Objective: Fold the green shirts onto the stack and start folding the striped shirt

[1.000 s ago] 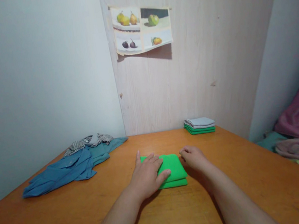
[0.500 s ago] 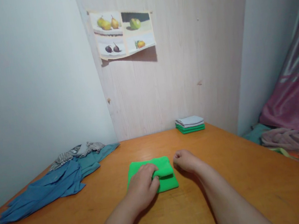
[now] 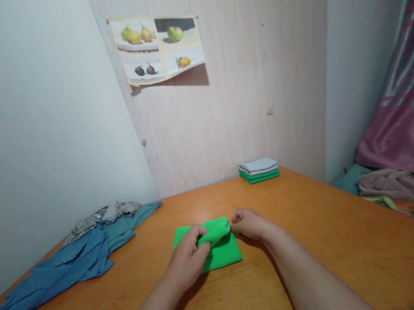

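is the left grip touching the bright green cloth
Touching: the head view shows the left grip over the left part of the bright green cloth, pinching its raised fold with no gap showing

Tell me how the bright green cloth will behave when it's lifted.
The bright green cloth is likely floppy: its raised flap curls softly and wrinkles. It is probably light, since it looks like a small piece of folded fabric. It seems unlikely to roll, as its lower part lies flat on the table, but the loose flap may unfold.

The left fingers, earlier flat, now lift a flap of green cloth.
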Demonstrator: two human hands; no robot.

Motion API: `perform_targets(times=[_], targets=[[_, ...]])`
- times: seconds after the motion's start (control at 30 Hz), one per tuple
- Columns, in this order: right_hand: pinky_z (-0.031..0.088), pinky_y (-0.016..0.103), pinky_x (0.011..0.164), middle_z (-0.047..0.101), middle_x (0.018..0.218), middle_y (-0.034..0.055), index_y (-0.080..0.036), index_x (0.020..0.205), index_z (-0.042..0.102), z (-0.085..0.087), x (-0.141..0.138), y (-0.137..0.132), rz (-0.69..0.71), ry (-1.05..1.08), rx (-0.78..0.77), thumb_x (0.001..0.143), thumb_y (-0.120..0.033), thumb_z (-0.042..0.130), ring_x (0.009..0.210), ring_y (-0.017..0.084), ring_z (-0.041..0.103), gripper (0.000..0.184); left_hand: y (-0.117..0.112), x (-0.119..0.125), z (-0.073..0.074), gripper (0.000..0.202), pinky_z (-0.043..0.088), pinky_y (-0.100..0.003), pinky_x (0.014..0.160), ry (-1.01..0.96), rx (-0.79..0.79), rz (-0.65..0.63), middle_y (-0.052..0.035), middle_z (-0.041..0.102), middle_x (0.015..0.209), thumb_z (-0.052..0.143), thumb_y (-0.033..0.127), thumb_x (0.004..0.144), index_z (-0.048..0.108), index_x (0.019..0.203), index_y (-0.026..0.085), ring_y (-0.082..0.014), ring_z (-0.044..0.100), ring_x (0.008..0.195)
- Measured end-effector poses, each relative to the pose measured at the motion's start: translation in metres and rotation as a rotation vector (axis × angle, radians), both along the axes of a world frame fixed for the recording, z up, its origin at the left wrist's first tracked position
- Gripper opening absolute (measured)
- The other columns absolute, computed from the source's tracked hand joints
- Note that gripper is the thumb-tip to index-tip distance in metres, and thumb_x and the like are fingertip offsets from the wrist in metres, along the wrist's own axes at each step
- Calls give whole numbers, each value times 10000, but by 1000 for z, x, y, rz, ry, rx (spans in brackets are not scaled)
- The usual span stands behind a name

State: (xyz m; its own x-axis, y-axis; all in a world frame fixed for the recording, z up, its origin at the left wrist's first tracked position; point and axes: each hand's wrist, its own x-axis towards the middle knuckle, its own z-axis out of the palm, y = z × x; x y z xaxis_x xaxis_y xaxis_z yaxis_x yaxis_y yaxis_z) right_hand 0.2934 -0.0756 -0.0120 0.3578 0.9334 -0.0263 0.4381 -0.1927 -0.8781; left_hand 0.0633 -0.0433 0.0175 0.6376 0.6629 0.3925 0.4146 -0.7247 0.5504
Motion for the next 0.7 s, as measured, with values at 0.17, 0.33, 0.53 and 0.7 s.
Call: perform_targets(times=[0.17,0.33,0.53,0.7], targets=[[234,191,433,446,428,-81,-185,616,531,6,1,-3,55,-30,-67,620,-216,675,413,68,378,147,-9,1,-1,223,453,-351,858,83,109,-55,-31,647,1044,609,220,785,583,1006,231,-234,571,995],[236,213,428,415,406,-70,-191,547,509,9,0,-6,95,-71,-108,622,-219,678,400,76,359,187,-9,1,0,160,449,-358,876,79,137,-99,-35,642,1023,564,167,796,572,942,232,-228,564,1000],[247,226,430,413,401,-56,-196,519,510,11,2,-7,100,-122,-134,622,-238,691,402,90,375,212,-8,-3,5,186,438,-340,874,89,149,-152,-24,618,1000,541,133,773,549,928,235,-214,551,980],[252,218,438,409,404,-65,-192,543,535,11,3,-4,93,-154,-139,612,-237,693,421,87,380,178,-13,-1,6,176,428,-341,849,176,208,-129,-34,606,1019,578,165,783,551,941,237,-232,536,1001]])
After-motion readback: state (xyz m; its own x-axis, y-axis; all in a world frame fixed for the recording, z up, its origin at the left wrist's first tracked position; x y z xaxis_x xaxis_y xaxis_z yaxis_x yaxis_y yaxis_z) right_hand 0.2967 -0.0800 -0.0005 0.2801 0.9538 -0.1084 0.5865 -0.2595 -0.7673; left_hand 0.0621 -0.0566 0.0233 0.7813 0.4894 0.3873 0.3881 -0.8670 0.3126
